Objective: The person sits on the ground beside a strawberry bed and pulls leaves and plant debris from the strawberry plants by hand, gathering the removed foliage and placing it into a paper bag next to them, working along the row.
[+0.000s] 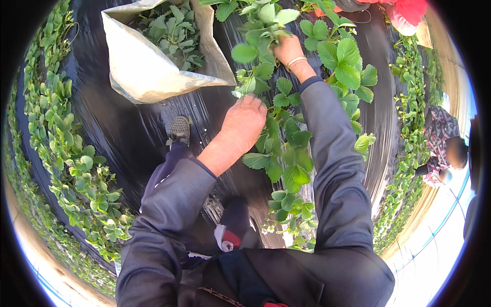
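Observation:
My right hand, with a pale bracelet at its wrist, is closed around a bunch of picked strawberry leaves near the top of the view. Lower and to its left, my left hand is over the same row, its fingertips at a small pale-green leaf cluster; whether they pinch it cannot be told. Strawberry plants run down between my forearms. Up at the left, an open whitish woven sack holds many cut leaves.
Black plastic mulch covers the ground. My shoe is below the sack. More strawberry rows stand at left and right. Another person in a patterned top is at the far right. Red cloth shows at the upper right.

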`<state>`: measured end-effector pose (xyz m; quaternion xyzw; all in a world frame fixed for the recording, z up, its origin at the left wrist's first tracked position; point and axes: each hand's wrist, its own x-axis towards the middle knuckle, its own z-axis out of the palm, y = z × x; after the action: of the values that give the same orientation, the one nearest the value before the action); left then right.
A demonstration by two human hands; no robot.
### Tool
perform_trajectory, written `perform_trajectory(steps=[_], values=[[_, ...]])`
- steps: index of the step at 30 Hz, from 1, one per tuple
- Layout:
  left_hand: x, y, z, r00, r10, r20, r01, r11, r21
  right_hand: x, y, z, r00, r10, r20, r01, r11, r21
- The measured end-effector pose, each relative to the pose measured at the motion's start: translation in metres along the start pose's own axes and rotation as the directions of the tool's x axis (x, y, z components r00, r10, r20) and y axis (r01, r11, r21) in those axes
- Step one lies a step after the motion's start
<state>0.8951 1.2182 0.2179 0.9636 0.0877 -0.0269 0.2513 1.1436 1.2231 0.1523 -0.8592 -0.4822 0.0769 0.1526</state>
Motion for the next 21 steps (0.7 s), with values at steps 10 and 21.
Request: perform_trajectory(steps=[10, 21], values=[[-0.01, -0.013, 0.038, 0.988, 0.023, -0.155, -0.024, 1.0, -0.004, 0.052, -0.175, 0.019, 0.992, 0.092, -0.087, -0.049, 0.912, 0.407], [-0.007, -0.002, -0.008, 0.976, -0.049, 0.214, 0.046, 0.999, 0.018, -0.056, -0.036, -0.076, 0.998, 0.052, -0.029, -0.052, 0.999, 0.002]])
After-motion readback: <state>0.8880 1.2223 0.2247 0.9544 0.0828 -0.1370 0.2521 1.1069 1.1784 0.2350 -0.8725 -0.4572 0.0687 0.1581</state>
